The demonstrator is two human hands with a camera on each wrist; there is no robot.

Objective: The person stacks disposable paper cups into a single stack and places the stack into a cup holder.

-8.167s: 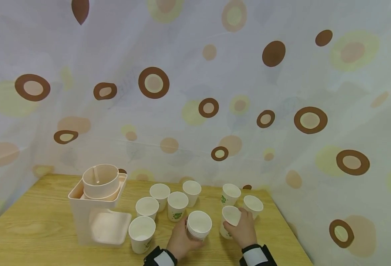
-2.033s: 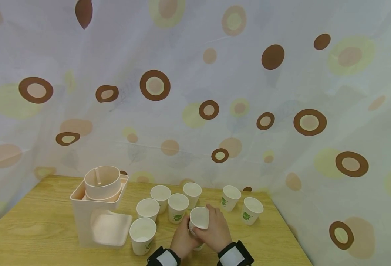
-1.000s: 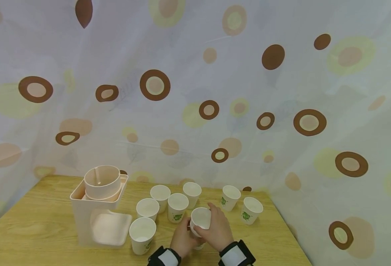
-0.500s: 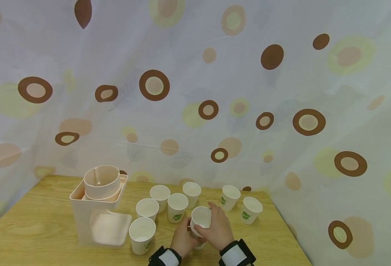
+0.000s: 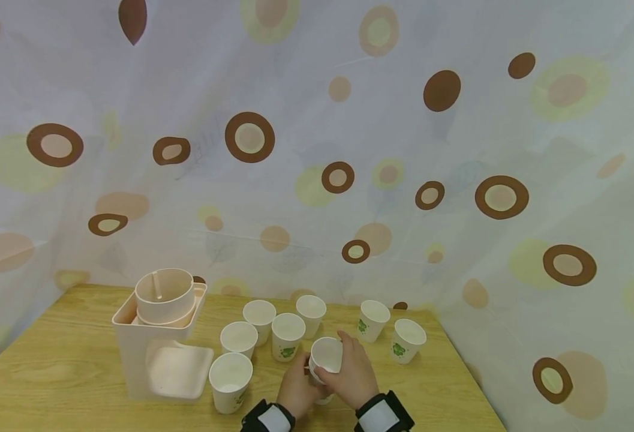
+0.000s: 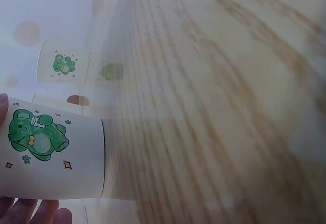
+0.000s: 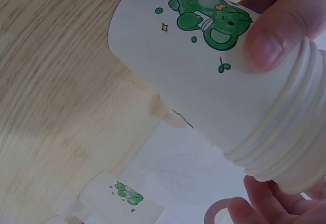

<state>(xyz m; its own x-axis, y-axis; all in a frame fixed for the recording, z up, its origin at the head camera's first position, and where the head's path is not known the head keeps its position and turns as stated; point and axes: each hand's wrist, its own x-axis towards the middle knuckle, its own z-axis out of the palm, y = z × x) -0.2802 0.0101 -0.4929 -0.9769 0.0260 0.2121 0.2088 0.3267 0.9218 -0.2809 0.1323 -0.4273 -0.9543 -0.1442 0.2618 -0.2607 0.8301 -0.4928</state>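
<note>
A stack of white paper cups (image 5: 326, 354) is held up between both hands, mouths upward, over the near part of the table. My left hand (image 5: 297, 389) grips the stack from the left, low on its side. From the right, my right hand (image 5: 353, 375) holds the upper cup with thumb and fingers near the rim. Several nested rims show on the stack (image 7: 183, 91) in the right wrist view, beside a green bear print. In the left wrist view, fingers curl under a bear-printed cup (image 6: 61, 180). The palms are hidden.
Several single paper cups stand left of the hands, including a near one (image 5: 230, 381) and a middle one (image 5: 288, 336). Two more cups (image 5: 373, 321) stand behind right. A pale pink plastic container (image 5: 149, 354) with a round insert is at left. Patterned cloth (image 5: 295, 90) hangs behind the wooden table (image 5: 52, 372).
Earlier, my right hand was at a separate cup on the right; that cup is gone from there, and the right hand now holds the stack's top. Over the last two seconds, hands barely shift.
</note>
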